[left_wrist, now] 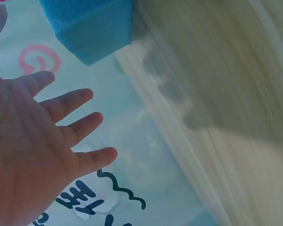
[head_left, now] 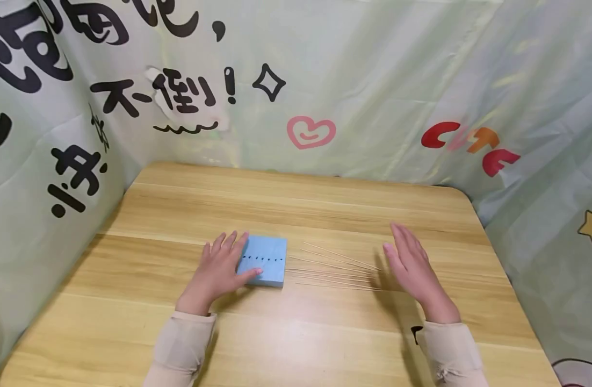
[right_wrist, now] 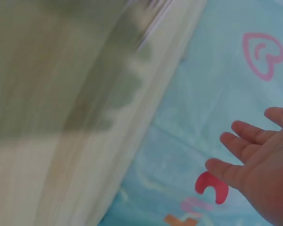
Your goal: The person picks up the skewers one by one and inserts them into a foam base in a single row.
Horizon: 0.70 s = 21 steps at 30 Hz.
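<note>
A blue foam block lies on the wooden table, with a row of small dark dots across its top. My left hand is spread at the block's left side, its thumb over the near part; whether it touches cannot be made out. In the left wrist view the fingers look straight and apart below the block. To the right of the block lie several thin sticks, roughly side by side. My right hand hovers past their right ends, fingers extended and holding nothing. The right wrist view shows that hand with fingers spread.
The wooden table has rounded far corners. A pale printed curtain with lettering and a pink heart hangs behind it and along both sides. Shadows of the hands fall on the tabletop.
</note>
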Each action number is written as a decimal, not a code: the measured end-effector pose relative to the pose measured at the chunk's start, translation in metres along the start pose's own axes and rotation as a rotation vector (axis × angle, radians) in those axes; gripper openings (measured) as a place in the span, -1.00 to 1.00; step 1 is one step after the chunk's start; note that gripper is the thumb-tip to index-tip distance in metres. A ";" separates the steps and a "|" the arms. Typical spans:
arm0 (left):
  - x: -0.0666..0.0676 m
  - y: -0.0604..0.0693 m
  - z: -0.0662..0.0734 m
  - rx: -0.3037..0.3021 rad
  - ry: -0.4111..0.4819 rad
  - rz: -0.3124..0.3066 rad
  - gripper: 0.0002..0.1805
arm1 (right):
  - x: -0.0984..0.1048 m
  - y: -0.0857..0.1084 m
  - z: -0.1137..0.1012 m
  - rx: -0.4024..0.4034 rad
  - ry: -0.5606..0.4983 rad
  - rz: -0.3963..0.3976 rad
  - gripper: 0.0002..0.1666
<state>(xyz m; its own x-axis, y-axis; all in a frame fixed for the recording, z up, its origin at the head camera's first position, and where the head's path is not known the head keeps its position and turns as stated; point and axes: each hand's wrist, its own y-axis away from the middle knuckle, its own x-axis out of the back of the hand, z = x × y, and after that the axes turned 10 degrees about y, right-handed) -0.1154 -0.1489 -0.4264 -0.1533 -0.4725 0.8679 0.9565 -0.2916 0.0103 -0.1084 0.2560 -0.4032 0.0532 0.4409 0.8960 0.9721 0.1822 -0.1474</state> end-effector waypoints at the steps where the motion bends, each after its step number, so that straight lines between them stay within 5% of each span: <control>1: -0.001 -0.001 0.000 -0.002 -0.004 -0.003 0.04 | 0.000 -0.003 -0.003 -0.001 -0.011 -0.009 -0.30; 9: -0.009 -0.003 0.000 0.000 -0.016 -0.031 0.12 | -0.008 -0.020 -0.020 -0.003 -0.146 -0.100 -0.28; 21: -0.012 -0.003 -0.002 0.005 -0.024 -0.043 0.17 | -0.031 -0.045 -0.036 0.107 -0.279 -0.098 -0.48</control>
<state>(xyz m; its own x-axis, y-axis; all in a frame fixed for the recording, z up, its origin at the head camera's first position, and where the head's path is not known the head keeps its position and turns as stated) -0.1169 -0.1443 -0.4380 -0.1887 -0.4394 0.8783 0.9503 -0.3071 0.0505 -0.1457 0.2022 -0.4090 -0.1187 0.6380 0.7608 0.9391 0.3209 -0.1226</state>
